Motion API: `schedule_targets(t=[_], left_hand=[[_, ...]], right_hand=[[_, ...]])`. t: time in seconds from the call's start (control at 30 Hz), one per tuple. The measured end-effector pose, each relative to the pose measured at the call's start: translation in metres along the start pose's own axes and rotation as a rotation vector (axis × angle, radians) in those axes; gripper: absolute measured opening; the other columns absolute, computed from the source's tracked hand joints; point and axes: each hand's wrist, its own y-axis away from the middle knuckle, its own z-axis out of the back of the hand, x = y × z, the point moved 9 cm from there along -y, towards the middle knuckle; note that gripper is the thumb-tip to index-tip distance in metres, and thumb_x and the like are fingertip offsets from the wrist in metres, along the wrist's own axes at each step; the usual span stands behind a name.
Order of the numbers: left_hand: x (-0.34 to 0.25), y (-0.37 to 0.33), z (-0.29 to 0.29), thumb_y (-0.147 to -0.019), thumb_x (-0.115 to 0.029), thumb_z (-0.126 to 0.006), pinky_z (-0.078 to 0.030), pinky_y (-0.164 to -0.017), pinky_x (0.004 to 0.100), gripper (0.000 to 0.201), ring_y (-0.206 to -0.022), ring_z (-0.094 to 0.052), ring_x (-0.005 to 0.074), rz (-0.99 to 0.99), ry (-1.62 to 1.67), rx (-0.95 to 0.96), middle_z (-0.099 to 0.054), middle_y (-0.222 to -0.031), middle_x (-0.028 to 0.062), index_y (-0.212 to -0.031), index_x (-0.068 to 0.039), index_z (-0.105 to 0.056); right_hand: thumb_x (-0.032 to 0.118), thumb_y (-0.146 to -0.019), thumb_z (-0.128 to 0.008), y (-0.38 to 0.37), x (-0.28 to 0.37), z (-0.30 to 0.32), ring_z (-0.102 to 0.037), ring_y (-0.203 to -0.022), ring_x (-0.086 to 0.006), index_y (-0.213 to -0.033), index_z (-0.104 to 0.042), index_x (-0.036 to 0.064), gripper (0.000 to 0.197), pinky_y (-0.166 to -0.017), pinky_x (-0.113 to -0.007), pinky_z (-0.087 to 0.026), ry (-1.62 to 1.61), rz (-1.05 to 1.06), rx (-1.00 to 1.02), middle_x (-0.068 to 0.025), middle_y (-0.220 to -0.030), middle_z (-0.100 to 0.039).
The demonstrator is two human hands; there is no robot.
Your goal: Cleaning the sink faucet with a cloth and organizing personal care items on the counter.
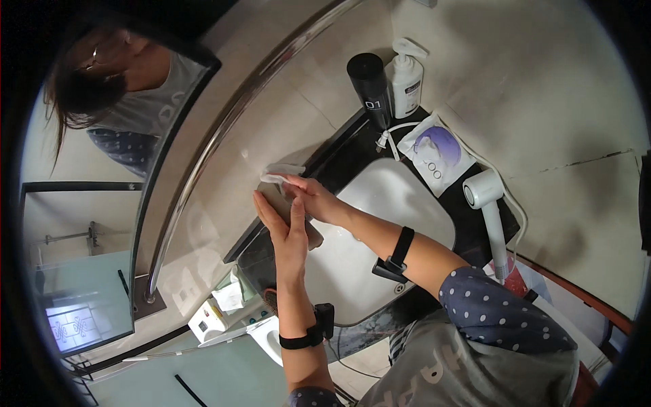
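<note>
Currently: left hand (290, 249) grips grey-brown block (274, 197), right hand (319, 201) at its upper end with white wipe (279, 178).

Nearest: grey shirt (427, 366), dotted sleeves, black strap on each forearm. Left hand comes up from below; fingers straight and together along block's left side, thumb apart and pointing up across the near face, so block sits in the thumb-finger gap. Lower right end of block pokes out past the thumb base. Right hand reaches in from the right, index finger extended and touching the wipe; other fingers partly hidden, can't tell if they close on it. Wipe lies at block's top end, beyond the left fingertips. Can't tell if block is fixed or loose.

Under and right of the hands: white washbasin (434, 214) in dark countertop (468, 220). On the counter's right part, white hair dryer (485, 191) with cord, then purple-and-white packet (442, 144). Farther, in the corner: black canister (367, 81) just beside white pump bottle (407, 88). Along the wall, curved chrome rail (203, 159); mirror (74, 159) at far left.
</note>
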Motion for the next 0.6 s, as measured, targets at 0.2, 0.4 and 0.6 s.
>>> schedule_targets(t=[0.2, 0.4, 0.6], left_hand=[[0.005, -0.001, -0.004, -0.091, -0.007, -0.051, -0.024, -0.109, 0.0307, 0.078, -0.132, -0.032, 0.0214, 0.073, 0.352, 0.151, -0.024, -0.150, 0.0126, -0.153, -0.009, -0.005], [0.006, -0.001, 0.001, -0.089, -0.002, -0.051, -0.026, -0.108, 0.0317, 0.080, -0.129, -0.035, 0.0197, 0.109, 0.482, 0.186, -0.027, -0.149, 0.0095, -0.154, -0.013, -0.006], [-0.005, -0.001, -0.002, -0.090, -0.006, -0.053, -0.024, -0.110, 0.0311, 0.080, -0.131, -0.033, 0.0194, 0.097, 0.391, 0.196, -0.022, -0.152, 0.0093, -0.153, -0.011, -0.004]], right_hand=[[0.004, -0.092, -0.036, 0.013, -0.030, 0.045, -0.058, -0.114, -0.0336, -0.135, -0.045, 0.0036, 0.044, -0.097, -0.040, -0.046, 0.487, 0.039, -0.194, -0.0228, -0.122, -0.059], [-0.003, -0.086, -0.046, 0.038, -0.001, 0.021, -0.045, -0.128, -0.0369, -0.140, -0.038, 0.0006, 0.054, -0.106, -0.038, -0.038, 0.716, 0.480, -0.192, -0.0229, -0.138, -0.046], [0.009, -0.086, -0.057, 0.004, 0.004, 0.011, -0.042, -0.130, -0.0357, -0.134, -0.042, -0.0003, 0.052, -0.109, -0.040, -0.034, 0.675, 0.356, -0.029, -0.0212, -0.136, -0.046]])
